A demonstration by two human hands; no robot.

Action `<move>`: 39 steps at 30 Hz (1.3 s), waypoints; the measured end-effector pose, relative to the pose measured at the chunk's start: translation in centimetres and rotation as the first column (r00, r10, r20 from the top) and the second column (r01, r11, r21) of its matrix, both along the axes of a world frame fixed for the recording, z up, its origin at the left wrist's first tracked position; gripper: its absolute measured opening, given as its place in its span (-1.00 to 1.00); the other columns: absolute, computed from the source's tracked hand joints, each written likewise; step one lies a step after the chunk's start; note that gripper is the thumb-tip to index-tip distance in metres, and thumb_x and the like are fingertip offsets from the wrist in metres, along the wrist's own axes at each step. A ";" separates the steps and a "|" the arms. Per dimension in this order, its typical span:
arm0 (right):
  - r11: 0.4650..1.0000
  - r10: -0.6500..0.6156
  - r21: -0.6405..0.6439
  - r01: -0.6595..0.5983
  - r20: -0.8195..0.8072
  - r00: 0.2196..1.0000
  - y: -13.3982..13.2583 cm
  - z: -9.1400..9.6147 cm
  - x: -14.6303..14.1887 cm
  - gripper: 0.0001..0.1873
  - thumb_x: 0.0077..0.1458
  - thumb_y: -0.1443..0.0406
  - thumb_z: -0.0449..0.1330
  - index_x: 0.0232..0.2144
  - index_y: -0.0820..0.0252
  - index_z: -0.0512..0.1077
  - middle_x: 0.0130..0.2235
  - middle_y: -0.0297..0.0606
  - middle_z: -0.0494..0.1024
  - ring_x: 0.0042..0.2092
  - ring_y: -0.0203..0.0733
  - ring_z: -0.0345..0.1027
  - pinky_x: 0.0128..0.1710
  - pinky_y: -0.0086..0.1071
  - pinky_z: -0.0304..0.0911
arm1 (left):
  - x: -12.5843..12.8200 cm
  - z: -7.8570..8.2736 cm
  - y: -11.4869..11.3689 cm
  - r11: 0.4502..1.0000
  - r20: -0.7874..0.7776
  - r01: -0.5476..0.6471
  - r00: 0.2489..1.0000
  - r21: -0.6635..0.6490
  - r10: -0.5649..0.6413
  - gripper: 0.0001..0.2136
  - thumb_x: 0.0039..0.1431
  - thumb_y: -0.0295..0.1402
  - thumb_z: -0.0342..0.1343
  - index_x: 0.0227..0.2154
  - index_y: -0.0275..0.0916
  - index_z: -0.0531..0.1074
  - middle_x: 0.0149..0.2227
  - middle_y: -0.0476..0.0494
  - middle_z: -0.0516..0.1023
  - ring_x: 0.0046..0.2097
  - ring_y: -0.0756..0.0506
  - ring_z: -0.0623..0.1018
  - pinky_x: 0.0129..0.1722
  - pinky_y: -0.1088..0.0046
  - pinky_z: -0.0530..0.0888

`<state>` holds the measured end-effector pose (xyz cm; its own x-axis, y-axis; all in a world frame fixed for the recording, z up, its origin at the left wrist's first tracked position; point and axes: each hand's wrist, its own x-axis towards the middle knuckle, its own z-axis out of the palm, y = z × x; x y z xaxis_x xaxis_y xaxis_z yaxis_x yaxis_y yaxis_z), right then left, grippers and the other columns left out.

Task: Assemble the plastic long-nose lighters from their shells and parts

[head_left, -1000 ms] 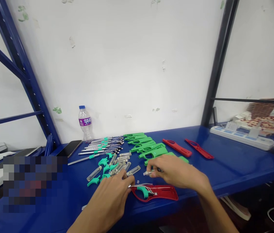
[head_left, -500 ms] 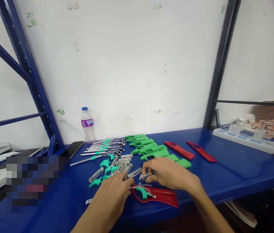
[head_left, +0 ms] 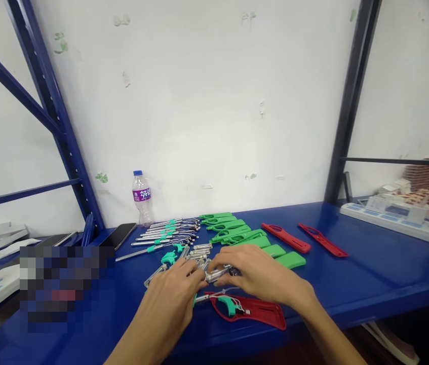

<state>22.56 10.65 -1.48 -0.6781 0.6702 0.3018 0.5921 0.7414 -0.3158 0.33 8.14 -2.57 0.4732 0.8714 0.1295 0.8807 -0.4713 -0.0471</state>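
Note:
My right hand [head_left: 254, 268] pinches a clear lighter fuel tank [head_left: 218, 275] between thumb and fingers. At that tank's left end my left hand [head_left: 174, 286] has its fingertips closed on the tip; the exact contact is partly hidden. Just below lies a red lighter shell half [head_left: 265, 312], its hollow side up. A teal trigger [head_left: 228, 305] with white wires sits in it, and a metal tube [head_left: 202, 298] runs out to the left under my left hand. More clear fuel tanks [head_left: 201, 247] and loose teal triggers [head_left: 168, 257] lie behind my hands.
Green lighter shells [head_left: 292, 259] line up behind my right hand, with red shell halves [head_left: 286, 237] farther right. Metal lighter tubes [head_left: 161, 235] lie back left. Beyond them are a plastic bottle [head_left: 143, 197], a phone [head_left: 121, 236] and a power strip [head_left: 396, 223].
My left hand has come up off the metal tube at the red shell to the fuel tank. My right hand has moved left with the tank, and the view has shifted slightly.

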 end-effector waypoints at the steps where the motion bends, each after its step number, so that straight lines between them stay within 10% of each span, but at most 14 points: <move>1: 1.000 0.005 0.007 -0.005 -0.003 1.000 0.0 0.0 -0.1 -0.81 0.37 0.23 0.33 0.02 -0.06 0.58 -0.07 -0.38 0.68 -0.10 -0.16 0.52 -0.15 -0.35 0.25 | -0.1 0.1 0.0 1.000 0.000 0.000 1.000 -0.005 0.000 -0.69 0.47 -0.55 -0.07 -0.11 -0.15 0.58 -0.06 -0.16 0.63 0.00 -0.28 0.61 -0.05 0.16 0.56; 27: 0.986 -0.154 -0.060 0.158 0.058 0.986 0.7 -0.4 0.6 -0.86 0.35 0.15 0.32 -0.18 0.04 0.65 -0.14 -0.32 0.70 -0.11 -0.09 0.55 -0.16 -0.31 0.22 | -4.9 -1.0 4.0 0.974 0.036 -0.224 0.974 0.019 0.224 -0.62 0.49 -0.43 -0.14 -0.20 -0.20 0.63 -0.14 -0.23 0.60 -0.02 -0.25 0.59 -0.23 0.35 0.41; 39: 0.881 -0.279 -0.282 0.380 0.340 0.898 -0.9 -1.1 3.2 -0.65 -0.09 0.09 0.60 -0.25 -0.05 0.64 -0.32 -0.38 0.64 -0.22 -0.05 0.51 -0.39 -0.36 0.03 | -1.9 -0.7 -0.1 0.992 0.357 0.113 0.930 -0.059 -0.085 -0.80 0.47 -0.37 0.11 -0.04 -0.02 0.62 -0.04 -0.03 0.63 0.04 -0.16 0.57 0.01 0.34 0.44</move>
